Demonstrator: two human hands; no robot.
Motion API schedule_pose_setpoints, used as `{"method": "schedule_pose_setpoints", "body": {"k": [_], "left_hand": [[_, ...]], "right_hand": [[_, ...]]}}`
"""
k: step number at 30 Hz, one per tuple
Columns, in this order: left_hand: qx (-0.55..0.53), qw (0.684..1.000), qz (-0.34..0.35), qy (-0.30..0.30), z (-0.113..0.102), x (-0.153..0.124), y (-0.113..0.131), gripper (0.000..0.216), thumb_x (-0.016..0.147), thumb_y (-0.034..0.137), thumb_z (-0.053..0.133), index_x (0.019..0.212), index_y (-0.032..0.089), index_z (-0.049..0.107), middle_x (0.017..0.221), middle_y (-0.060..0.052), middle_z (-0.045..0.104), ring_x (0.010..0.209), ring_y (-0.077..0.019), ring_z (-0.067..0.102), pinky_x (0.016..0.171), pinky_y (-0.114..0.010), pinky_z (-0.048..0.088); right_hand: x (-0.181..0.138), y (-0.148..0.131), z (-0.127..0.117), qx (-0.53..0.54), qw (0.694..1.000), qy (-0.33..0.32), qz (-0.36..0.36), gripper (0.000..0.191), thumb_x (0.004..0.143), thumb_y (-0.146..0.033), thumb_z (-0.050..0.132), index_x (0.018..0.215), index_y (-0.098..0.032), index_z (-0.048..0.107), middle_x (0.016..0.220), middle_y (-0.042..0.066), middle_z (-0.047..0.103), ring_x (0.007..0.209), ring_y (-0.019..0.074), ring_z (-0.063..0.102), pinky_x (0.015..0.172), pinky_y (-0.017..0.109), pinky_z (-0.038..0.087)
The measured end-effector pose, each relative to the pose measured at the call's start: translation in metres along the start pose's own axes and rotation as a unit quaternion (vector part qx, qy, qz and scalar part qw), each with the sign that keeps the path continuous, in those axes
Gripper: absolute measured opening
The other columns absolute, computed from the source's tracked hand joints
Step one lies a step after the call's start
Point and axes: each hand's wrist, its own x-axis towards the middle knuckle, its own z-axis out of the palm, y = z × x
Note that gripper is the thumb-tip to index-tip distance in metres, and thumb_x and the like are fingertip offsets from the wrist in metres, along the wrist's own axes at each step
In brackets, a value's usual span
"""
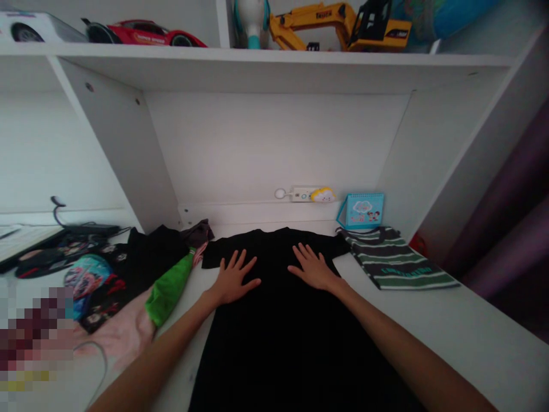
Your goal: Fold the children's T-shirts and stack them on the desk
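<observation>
A black T-shirt (278, 332) lies spread on the white desk, its collar toward the back wall and its short sleeves out to both sides. My left hand (234, 278) rests flat on its upper left part, fingers spread. On the upper right part lies my right hand (312, 268), also flat with the fingers apart. Neither hand grips the cloth. The shirt's bottom edge runs out of view at the front. To the right of it sits a folded green, grey and white striped garment (397, 260), close to the right sleeve.
Several loose clothes, among them a green piece (171, 289) and a pink one (128, 329), are heaped at left. A blue desk calendar (363, 210) and a power strip (302, 194) stand at the back. Above, a shelf (283, 56) bears a toy excavator (343, 26) and a red toy car (146, 33).
</observation>
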Motion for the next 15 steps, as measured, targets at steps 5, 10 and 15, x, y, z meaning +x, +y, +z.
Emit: {"method": "schedule_pose_setpoints", "body": {"k": [5, 10, 15], "left_hand": [[-0.015, 0.999, 0.018, -0.036, 0.000, -0.040, 0.028, 0.072, 0.078, 0.069, 0.023, 0.138, 0.031, 0.013, 0.145, -0.006, 0.007, 0.131, -0.0333, 0.002, 0.099, -0.057, 0.009], [-0.034, 0.997, 0.016, -0.068, -0.015, -0.076, 0.046, 0.074, 0.077, 0.069, 0.025, 0.138, 0.031, 0.008, 0.145, -0.008, -0.001, 0.130, -0.0341, -0.003, 0.098, -0.059, 0.009], [-0.060, 0.986, 0.070, -0.136, -0.030, -0.115, 0.054, 0.072, 0.077, 0.068, 0.029, 0.137, 0.035, 0.007, 0.144, -0.006, -0.005, 0.130, -0.0315, -0.005, 0.098, -0.058, 0.008]], "right_hand": [[-0.045, -0.011, 0.006, 0.007, 0.999, -0.033, -0.043, 0.078, 0.076, -0.071, 0.018, 0.139, -0.026, 0.010, 0.146, 0.007, 0.005, 0.131, 0.0302, -0.001, 0.100, 0.055, 0.007], [-0.097, -0.022, -0.023, 0.010, 0.996, -0.056, -0.075, 0.079, 0.077, -0.069, 0.027, 0.139, -0.023, 0.010, 0.145, 0.011, 0.001, 0.131, 0.0316, -0.002, 0.100, 0.057, 0.007], [-0.186, -0.060, -0.009, 0.014, 0.960, 0.007, -0.278, 0.077, 0.079, -0.061, 0.039, 0.139, -0.024, 0.008, 0.142, 0.011, 0.019, 0.128, 0.0296, 0.021, 0.095, 0.049, 0.032]]}}
